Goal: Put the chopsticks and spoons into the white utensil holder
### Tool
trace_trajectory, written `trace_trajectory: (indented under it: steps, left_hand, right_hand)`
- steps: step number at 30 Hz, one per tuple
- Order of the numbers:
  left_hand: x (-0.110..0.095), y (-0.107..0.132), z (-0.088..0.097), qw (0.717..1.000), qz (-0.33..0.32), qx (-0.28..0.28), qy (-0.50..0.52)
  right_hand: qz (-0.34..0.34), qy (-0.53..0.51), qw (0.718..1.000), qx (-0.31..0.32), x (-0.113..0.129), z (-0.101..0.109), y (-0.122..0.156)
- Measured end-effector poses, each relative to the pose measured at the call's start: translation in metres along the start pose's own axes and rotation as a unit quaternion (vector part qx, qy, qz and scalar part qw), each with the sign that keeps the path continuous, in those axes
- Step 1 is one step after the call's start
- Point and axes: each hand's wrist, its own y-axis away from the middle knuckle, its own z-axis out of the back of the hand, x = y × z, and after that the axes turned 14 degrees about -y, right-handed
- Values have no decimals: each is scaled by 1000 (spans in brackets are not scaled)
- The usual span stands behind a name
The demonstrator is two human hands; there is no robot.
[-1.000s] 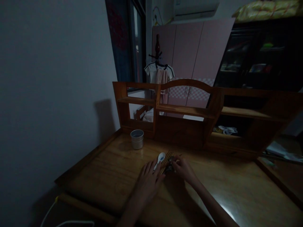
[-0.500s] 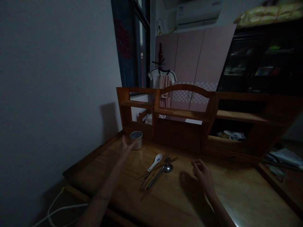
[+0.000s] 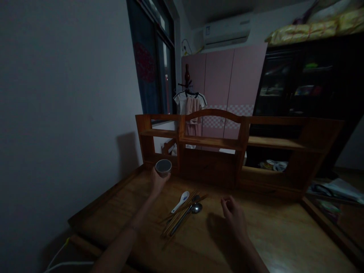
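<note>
My left hand (image 3: 158,182) is wrapped round a round grey metal canister (image 3: 163,173) near the back left of the wooden table. Its open mouth faces up and a little toward me; I cannot tell whether its base touches the wood. In the middle lies a loose pile: several wooden chopsticks (image 3: 178,222), a metal spoon (image 3: 196,208) with a shiny round bowl, and a white ceramic soup spoon (image 3: 181,201) with a blue mark. To the right of the pile my right hand (image 3: 233,215) hovers above the table, fingers curled in, nothing visible in them.
A wooden shelf unit (image 3: 210,143) runs along the table's back edge, with a plastic bag (image 3: 277,165) in its right compartment. The wall (image 3: 71,113) borders the left side. A white cable (image 3: 71,262) hangs at the lower left.
My left hand, open beside the canister before, has closed round it, and the canister now tips slightly toward me. My right hand stays curled. The view has shifted slightly.
</note>
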Motion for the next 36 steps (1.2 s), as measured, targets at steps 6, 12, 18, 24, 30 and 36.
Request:
trace_trajectory:
  steps: [6,12,18,24,30,36]
  left_hand:
    - [-115,61,38,952,-246,33,179]
    - [-178,132,44,907,-296,170,248]
    - [-203,175,62,902,-330,194,199]
    - [-215,188,85,882,-369,219,197]
    - [-193,186,64,899,-297,281,154]
    - [-105,156,37,951,-186,232,83]
  right_hand:
    - [181,-18,982,42,46,-2,-8]
    - [237,-15,970,54,56,10,-9]
    - [160,-48,986,9,51,41,32]
    - [72,-92,993,-27,73,52,66]
    - [36,-46,998,-12,68,65,45]
    - [-35,-57,997,28,18,73,33]
